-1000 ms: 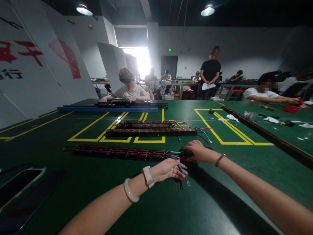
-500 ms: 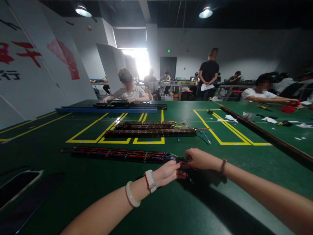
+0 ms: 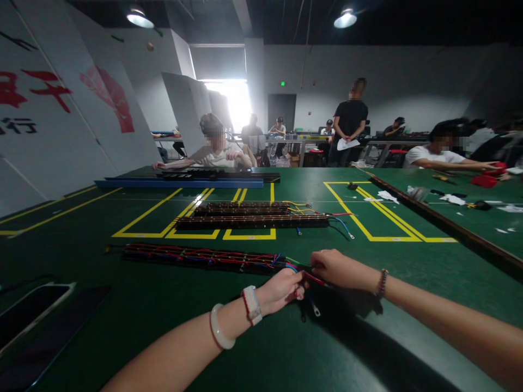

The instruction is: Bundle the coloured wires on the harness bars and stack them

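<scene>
Left hand (image 3: 281, 288) is nearly closed, pinching wires (image 3: 316, 280) — loose-end handling, apparently, where a light fingertip grip matters. At two o'clock, the right hand (image 3: 341, 269) curls by them; whether it grips any, I cannot tell. A ring terminal (image 3: 316, 311) hangs at four o'clock. Their wired strip (image 3: 204, 258) lies toward ten — similar strips (image 3: 253, 220) at eleven.

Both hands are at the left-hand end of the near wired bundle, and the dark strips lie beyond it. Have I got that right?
Not quite: the head view shows the left hand and right hand at the right-hand end of the near wired bundle. The dark strips do lie beyond it.
</scene>
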Tool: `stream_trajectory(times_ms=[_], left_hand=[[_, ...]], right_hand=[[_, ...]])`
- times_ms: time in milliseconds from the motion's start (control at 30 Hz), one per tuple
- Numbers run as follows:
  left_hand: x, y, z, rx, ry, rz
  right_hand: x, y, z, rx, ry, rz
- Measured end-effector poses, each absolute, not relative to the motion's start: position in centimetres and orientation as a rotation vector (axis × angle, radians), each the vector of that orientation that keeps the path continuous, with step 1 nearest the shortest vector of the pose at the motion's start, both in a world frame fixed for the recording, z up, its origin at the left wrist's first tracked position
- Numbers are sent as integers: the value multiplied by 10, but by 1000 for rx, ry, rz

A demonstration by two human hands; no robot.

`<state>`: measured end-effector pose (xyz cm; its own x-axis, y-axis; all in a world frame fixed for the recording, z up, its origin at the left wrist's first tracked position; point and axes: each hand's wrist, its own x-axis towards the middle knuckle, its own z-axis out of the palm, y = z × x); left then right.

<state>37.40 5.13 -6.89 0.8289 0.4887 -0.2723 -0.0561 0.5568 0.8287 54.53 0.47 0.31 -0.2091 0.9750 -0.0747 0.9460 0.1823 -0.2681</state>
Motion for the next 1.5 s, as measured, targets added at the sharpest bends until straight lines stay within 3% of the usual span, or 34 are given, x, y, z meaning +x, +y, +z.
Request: stream_trajectory(times_ms=[767, 1133, 1500], left_hand=[[378, 53, -68, 808, 610, 379], [366, 69, -58, 1104, 456, 62], [364, 73, -50, 1085, 498, -17]], right_hand=[[555, 12, -15, -1772, -2437, 173], [584, 44, -20, -1316, -2904, -884], [588, 51, -50, -1243, -2873, -926]])
